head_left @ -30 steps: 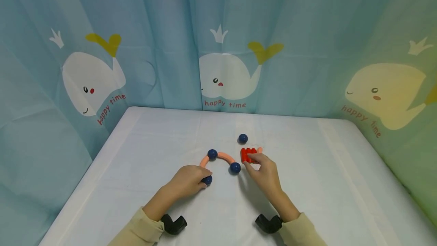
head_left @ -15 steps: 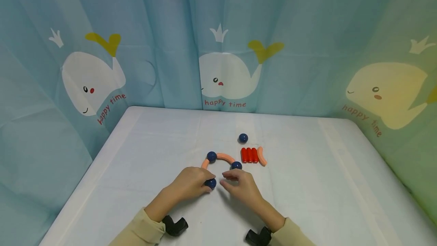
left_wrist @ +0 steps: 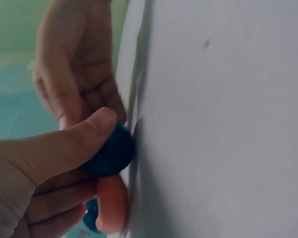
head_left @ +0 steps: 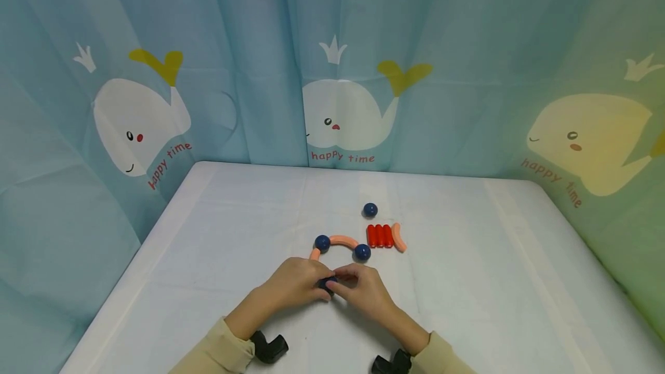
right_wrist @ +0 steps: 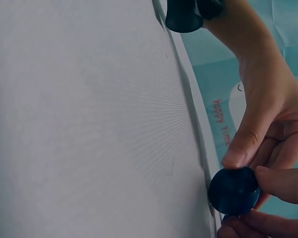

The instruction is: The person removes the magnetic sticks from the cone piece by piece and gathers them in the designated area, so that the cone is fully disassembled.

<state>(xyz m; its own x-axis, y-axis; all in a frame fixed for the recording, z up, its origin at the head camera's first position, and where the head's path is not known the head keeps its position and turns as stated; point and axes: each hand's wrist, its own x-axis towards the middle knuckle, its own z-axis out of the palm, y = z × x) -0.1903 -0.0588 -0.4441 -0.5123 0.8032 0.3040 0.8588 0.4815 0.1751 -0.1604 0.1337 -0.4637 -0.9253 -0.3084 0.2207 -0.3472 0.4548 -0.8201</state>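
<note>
Pinching the near ball (right_wrist: 233, 191) from two sides, w/ both thumbs in play

Biggest first: blue-green curtain (head_left: 249, 74), white whales printed on it, along the far side plus L & R. Next, white table (head_left: 467, 281), where all the parts lie. Beige sleeves (head_left: 215, 348) come in from the near edge, w/ a black wrist mount (head_left: 272, 348) on the L arm & another on the R.

L hand (head_left: 293, 287): thumb & fingers curled round the near ball, pinching it. R hand (head_left: 366, 292): meets it from the right, thumb & fingertips pinching the same ball; can't tell if a small part is hidden btw its fingers.

Near ball = near end of an arc: left orange rod (head_left: 314, 254), far-left ball (head_left: 322, 243), far orange rod (head_left: 343, 240), then right ball (head_left: 362, 252), end to end. Just right of that, red rods (head_left: 380, 236), 3 side by side, w/ a spare orange rod (head_left: 399, 238) at their right. Far of these, loose ball (head_left: 370, 210), on its own.

Handling (est.): near ball prob. light, hard, glossy, so apt to roll or slip, not fragile. Rods look stiff; joints prob. the weak spot. Best hold: thumb & fingertips across ball's widest part, clear of the rod joint; rods at mid-length.
</note>
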